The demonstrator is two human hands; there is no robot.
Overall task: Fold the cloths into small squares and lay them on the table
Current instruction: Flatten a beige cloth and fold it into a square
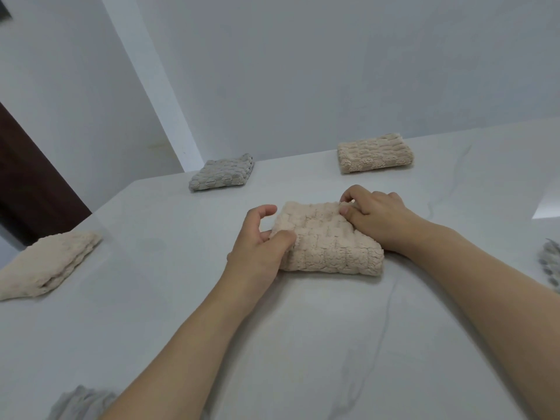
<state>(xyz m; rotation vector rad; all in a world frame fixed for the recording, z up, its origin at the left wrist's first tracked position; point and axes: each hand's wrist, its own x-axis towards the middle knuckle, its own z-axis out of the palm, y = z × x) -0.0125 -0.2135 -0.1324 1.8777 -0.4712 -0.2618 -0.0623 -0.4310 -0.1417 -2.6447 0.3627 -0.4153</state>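
Note:
A beige textured cloth (325,241), folded into a small thick square, lies on the white table (212,298) in the middle of the view. My left hand (260,247) grips its left edge, thumb on top and fingers curled beside it. My right hand (375,216) pinches the cloth's far right corner with curled fingers. Three other folded cloths lie on the table: a grey one (222,174) at the far left, a beige one (374,153) at the far right, and a cream one (48,265) at the left edge.
A grey cloth (81,403) shows at the bottom left by my forearm. Part of another grey cloth (550,262) peeks in at the right edge. White walls stand behind the table, and a dark door (27,183) is at the left.

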